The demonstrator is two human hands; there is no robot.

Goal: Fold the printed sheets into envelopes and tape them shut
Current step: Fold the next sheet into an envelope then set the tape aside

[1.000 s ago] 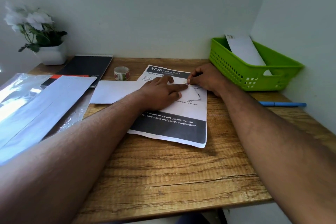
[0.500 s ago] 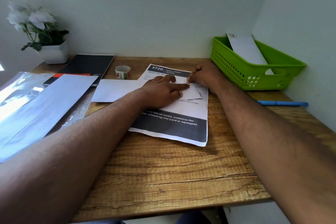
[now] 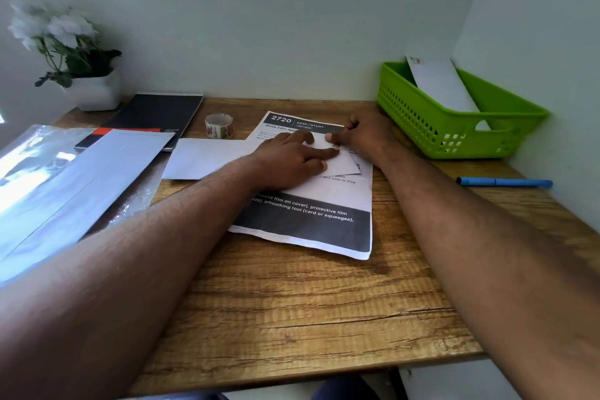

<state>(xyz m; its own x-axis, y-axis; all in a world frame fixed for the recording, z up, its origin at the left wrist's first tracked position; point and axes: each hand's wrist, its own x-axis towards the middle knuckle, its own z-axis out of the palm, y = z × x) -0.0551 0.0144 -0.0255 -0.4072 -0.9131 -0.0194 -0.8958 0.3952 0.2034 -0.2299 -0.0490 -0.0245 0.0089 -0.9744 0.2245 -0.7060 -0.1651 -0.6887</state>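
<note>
L hand (image 3: 292, 162) flat on envelope (image 3: 207, 157), R hand (image 3: 360, 136) pinching — flap

We see bare bench (image 3: 292, 312) in front of the printed sheet (image 3: 311, 224). To the right, a green basket (image 3: 454, 130) and a blue pen (image 3: 503, 182) block the way; to the left lie a tape roll (image 3: 219, 126), a notebook (image 3: 152, 114) and plastic sleeves (image 3: 65, 178).

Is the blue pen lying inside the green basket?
No, the blue pen lies on the wooden desk, in front of the green basket.
</note>
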